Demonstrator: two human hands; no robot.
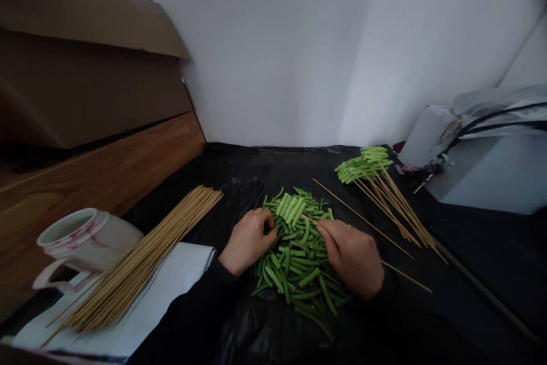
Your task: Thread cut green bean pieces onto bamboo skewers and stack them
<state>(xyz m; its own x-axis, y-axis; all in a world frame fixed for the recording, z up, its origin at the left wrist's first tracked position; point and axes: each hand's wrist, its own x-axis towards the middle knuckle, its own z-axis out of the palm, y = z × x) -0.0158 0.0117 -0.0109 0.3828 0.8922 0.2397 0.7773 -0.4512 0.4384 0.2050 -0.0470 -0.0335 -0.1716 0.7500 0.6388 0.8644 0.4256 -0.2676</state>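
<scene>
My right hand point(352, 254) pinches a bamboo skewer point(311, 220), whose tail sticks out past the wrist to the lower right. Several cut green bean pieces point(291, 208) sit side by side on the skewer's far end. My left hand point(250, 240) is at the left edge of the loose bean pile, close to the threaded pieces. Its thumb and fingers are curled together, and their tips are partly hidden, so what they hold cannot be made out. Beneath both hands spreads a pile of cut green beans point(299, 268).
Finished bean skewers point(363, 165) lie at the back right, sticks toward me. One bare skewer point(363, 218) lies beside them. On the left, a bundle of skewers point(145, 262) leans on a tipped mug point(92, 240) over white paper point(183, 268). A cardboard box point(94, 86) stands behind.
</scene>
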